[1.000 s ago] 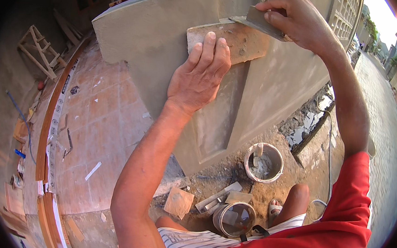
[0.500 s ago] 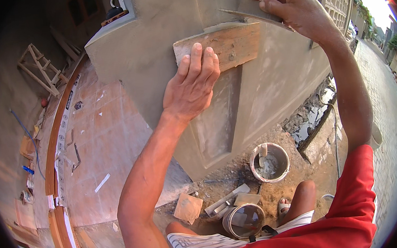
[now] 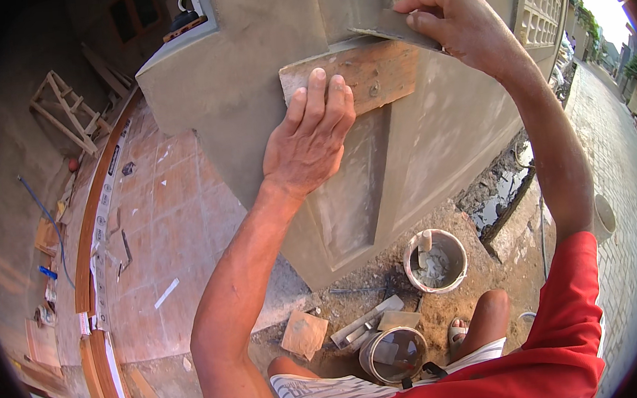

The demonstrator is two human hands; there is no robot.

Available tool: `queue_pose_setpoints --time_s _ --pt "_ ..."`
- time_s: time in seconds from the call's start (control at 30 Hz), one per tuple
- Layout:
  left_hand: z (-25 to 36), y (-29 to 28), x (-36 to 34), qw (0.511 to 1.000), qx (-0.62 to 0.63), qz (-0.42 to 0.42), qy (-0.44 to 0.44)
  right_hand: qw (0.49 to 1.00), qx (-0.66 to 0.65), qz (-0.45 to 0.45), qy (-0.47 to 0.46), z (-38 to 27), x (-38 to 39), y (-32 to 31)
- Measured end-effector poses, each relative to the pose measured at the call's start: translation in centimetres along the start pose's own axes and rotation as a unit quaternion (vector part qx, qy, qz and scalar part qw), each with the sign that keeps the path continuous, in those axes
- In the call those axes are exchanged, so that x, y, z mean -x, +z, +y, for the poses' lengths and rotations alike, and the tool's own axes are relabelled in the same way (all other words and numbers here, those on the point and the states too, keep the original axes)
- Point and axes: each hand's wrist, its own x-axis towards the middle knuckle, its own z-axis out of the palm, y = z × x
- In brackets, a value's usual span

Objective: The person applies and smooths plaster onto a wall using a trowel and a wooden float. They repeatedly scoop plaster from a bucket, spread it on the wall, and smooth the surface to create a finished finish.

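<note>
Wall (image 3: 434, 141) w/ room below board (image 3: 383, 73) btm edge

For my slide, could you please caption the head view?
Left hand holds board against wall; right hand grips flat tool.

Brd (image 3: 382, 74) looks rough, wood-like; wall (image 3: 248, 66) matt cem.

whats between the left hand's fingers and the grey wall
The head view shows a flat brown piece there: the left hand rests its fingers on it, and it appears set against the grey wall.
</note>
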Motion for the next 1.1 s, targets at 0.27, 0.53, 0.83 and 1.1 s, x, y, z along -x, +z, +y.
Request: queue_pose_setpoints --time_s 0.27,0.53,0.83,1.1 --pt "-0.3 -0.4 0.1 1.0 0.005 -0.011 0.014 1.0 0.022 -0.013 0.002 -2.6 -0.2 0.6" --pt "0.2 0.3 0.0 1.0 0.007 -0.011 0.0 0.991 0.054 0.013 -0.125 -3.2 -0.5 0.0" --pt "-0.2 0.2 0.3 1.0 0.01 -0.006 0.001 0.985 0.054 -0.08 0.141 -8.0 -0.5 -5.4" --pt "0.0 0.4 0.1 1.0 0.01 -0.006 0.001 0.996 0.012 -0.061 0.069 -4.0 -1.3 -3.0"
